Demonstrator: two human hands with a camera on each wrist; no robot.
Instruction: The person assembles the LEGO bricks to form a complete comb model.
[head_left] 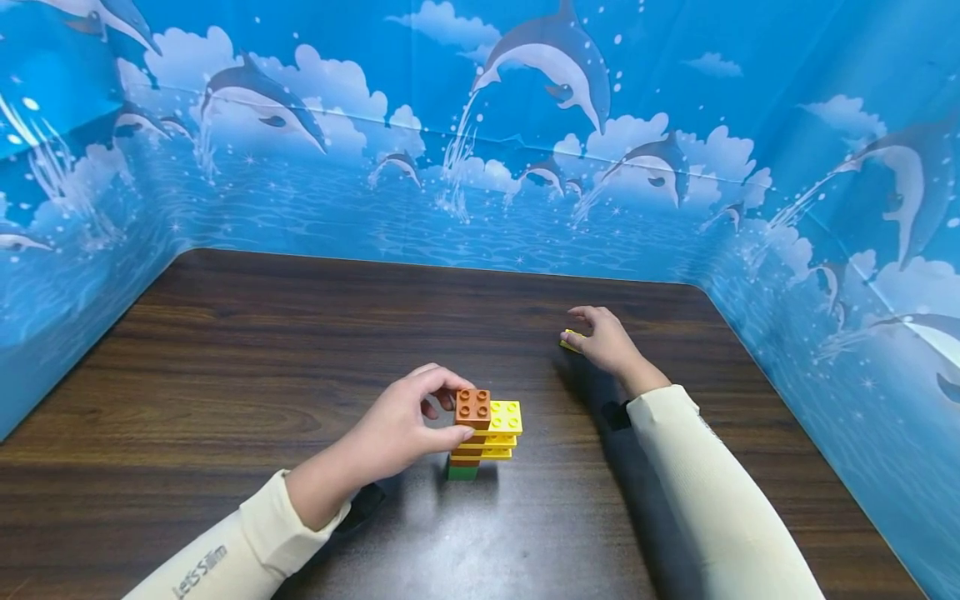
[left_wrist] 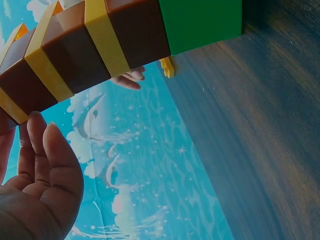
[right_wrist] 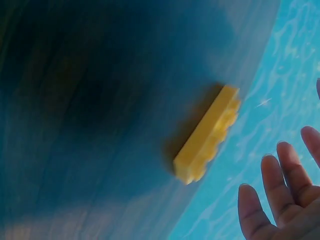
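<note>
A tower of toy building bricks stands upright on the table, with a green brick at its base. Above it, brown bricks alternate with thin yellow bricks that jut out to the right. My left hand holds the tower's top, thumb and fingers on either side of the uppermost brown brick. Farther back, my right hand hovers over a loose thin yellow brick, its fingers spread. The right wrist view shows a gap between that brick and the fingertips.
The dark wood-grain table extends around the tower. A blue sheet printed with dolphins walls off its back and both sides.
</note>
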